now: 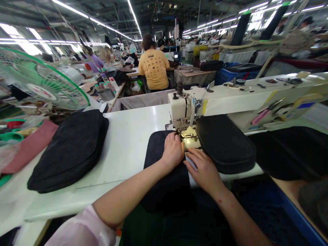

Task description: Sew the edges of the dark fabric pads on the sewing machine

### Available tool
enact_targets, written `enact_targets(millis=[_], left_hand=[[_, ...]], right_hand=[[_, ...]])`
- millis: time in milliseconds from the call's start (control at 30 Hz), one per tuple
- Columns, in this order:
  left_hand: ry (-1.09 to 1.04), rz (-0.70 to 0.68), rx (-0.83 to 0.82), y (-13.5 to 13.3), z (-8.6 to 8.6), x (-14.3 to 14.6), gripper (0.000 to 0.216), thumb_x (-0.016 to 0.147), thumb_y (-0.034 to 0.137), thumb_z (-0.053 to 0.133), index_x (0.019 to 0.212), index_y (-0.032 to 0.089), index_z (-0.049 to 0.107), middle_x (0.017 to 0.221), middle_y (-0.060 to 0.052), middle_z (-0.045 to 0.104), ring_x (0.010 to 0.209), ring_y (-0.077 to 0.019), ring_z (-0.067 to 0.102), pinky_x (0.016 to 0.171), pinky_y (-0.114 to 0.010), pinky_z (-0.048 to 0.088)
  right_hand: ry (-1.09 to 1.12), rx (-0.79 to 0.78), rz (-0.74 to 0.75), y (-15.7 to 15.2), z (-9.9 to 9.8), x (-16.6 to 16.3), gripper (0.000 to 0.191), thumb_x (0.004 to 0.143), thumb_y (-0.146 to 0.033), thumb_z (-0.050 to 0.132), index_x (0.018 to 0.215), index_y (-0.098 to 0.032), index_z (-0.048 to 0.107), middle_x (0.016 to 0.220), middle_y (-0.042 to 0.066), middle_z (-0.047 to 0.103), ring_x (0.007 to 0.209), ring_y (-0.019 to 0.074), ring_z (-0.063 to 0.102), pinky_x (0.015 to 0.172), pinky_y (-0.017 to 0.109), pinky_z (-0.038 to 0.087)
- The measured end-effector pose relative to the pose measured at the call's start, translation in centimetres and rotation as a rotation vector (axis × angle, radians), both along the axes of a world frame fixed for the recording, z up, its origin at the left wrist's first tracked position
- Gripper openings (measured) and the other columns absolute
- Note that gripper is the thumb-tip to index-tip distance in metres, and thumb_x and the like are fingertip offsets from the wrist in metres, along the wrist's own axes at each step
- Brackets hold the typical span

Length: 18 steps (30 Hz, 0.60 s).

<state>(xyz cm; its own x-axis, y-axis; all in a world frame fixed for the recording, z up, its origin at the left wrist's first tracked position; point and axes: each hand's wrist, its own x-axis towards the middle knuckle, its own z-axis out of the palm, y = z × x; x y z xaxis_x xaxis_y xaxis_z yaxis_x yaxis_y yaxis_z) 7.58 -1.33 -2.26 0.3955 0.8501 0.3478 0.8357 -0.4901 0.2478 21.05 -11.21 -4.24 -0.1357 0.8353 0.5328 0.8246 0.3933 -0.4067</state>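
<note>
A white sewing machine [230, 97] stands on a white table [128, 143]. A dark fabric piece [156, 150] lies under its needle and hangs over the table's front edge. My left hand [173, 150] rests on this fabric just left of the brass presser plate [191, 140], fingers curled down and pressing. My right hand [203, 169] lies to the right of it, its fingers pinching a small pale label [191, 161] against the fabric. A finished black padded piece [225, 141] sits under the machine's arm, right of the needle.
A stack of black padded pieces [69, 150] lies on the left of the table. A green-rimmed fan [41, 82] stands at far left, beside pink cloth [30, 145]. A person in a yellow shirt [153, 66] sits ahead with their back turned. Dark fabric [289, 152] piles up at right.
</note>
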Motion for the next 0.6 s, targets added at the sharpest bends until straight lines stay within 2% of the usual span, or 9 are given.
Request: enact_targets(millis=[67, 200, 267, 467, 533, 600], left_hand=[[0.011, -0.049, -0.023, 0.0, 0.6, -0.7, 0.021, 0.091, 0.018, 0.055, 0.11, 0.009, 0.058, 0.123, -0.02, 0.058, 0.121, -0.0311, 0.054, 0.107, -0.049, 0.046], [0.07, -0.426, -0.021, -0.4, 1.5, -3.4, 0.023, 0.097, 0.023, 0.052, 0.114, 0.012, 0.062, 0.12, -0.014, 0.063, 0.119, -0.028, 0.056, 0.107, -0.045, 0.048], [0.053, -0.522, 0.011, -0.6, 1.5, -4.4, 0.03, 0.1, 0.027, 0.048, 0.123, 0.012, 0.061, 0.127, -0.015, 0.061, 0.125, -0.0278, 0.053, 0.11, -0.046, 0.046], [0.044, -0.494, 0.047, 0.9, 0.8, -4.5, 0.034, 0.101, 0.029, 0.047, 0.127, 0.011, 0.06, 0.131, -0.017, 0.059, 0.128, -0.0288, 0.053, 0.112, -0.049, 0.046], [0.055, -0.488, 0.042, 1.2, 0.7, -4.3, 0.033, 0.101, 0.028, 0.047, 0.126, 0.012, 0.061, 0.13, -0.017, 0.06, 0.128, -0.0285, 0.054, 0.111, -0.049, 0.046], [0.07, -0.466, 0.021, 0.5, 0.6, -4.3, 0.035, 0.1, 0.028, 0.047, 0.128, 0.012, 0.06, 0.134, -0.018, 0.058, 0.132, -0.0295, 0.053, 0.113, -0.051, 0.044]], right_hand=[[0.001, 0.002, 0.005, 0.0, 0.0, 0.1, 0.029, 0.1, -0.029, 0.052, 0.119, -0.014, 0.066, 0.127, 0.014, 0.067, 0.119, 0.0295, 0.06, 0.104, 0.049, 0.05], [-0.018, 0.007, 0.037, -0.3, 0.1, 0.2, 0.029, 0.1, -0.025, 0.05, 0.123, -0.015, 0.065, 0.13, 0.013, 0.066, 0.12, 0.0278, 0.059, 0.105, 0.048, 0.05], [-0.042, 0.006, 0.051, -0.4, 0.1, 0.2, 0.028, 0.101, -0.023, 0.05, 0.122, -0.016, 0.067, 0.129, 0.011, 0.067, 0.121, 0.0275, 0.059, 0.104, 0.048, 0.05], [-0.092, -0.007, 0.035, 0.4, 1.0, -0.2, 0.026, 0.099, -0.02, 0.052, 0.117, -0.017, 0.07, 0.125, 0.011, 0.069, 0.118, 0.0277, 0.06, 0.102, 0.048, 0.05], [-0.055, 0.031, 0.033, -0.2, 1.6, -0.3, 0.025, 0.099, -0.02, 0.051, 0.116, -0.017, 0.069, 0.126, 0.012, 0.068, 0.118, 0.027, 0.06, 0.103, 0.047, 0.048], [0.037, 0.105, 0.014, -2.0, 1.6, -0.5, 0.021, 0.1, -0.021, 0.05, 0.109, -0.017, 0.069, 0.116, 0.012, 0.07, 0.109, 0.0251, 0.063, 0.098, 0.044, 0.05]])
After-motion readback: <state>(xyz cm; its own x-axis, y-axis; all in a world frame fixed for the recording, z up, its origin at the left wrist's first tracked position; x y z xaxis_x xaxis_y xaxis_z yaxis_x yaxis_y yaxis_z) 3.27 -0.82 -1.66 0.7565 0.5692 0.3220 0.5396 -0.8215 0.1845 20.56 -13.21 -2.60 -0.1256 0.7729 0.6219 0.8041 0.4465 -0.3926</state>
